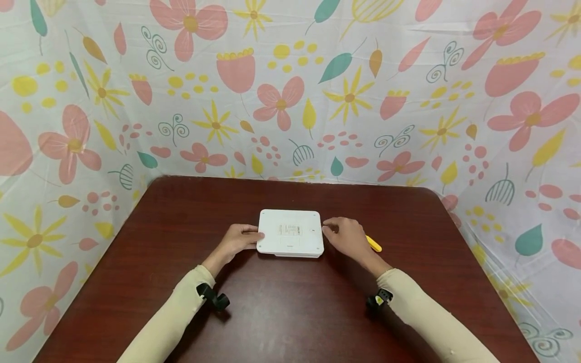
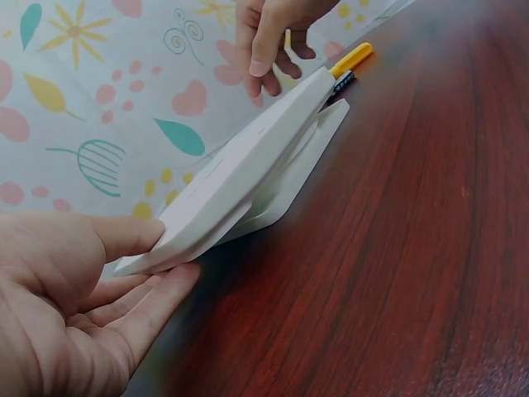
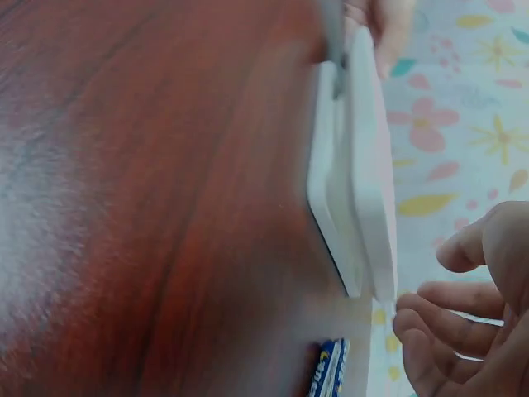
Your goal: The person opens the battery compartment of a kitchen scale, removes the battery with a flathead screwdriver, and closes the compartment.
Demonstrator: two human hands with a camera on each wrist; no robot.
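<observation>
Bright, even light overhead; soft sheen on the table, right wrist view pretty blurry, head view sharp.

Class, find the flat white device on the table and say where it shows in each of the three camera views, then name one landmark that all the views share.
Head view: the white device lies mid-table between the left hand and right hand.
Left wrist view: it runs diagonally from lower left to upper centre.
Right wrist view: it stands edge-on, right of centre.
Shared landmark: the dark red wooden table.
</observation>
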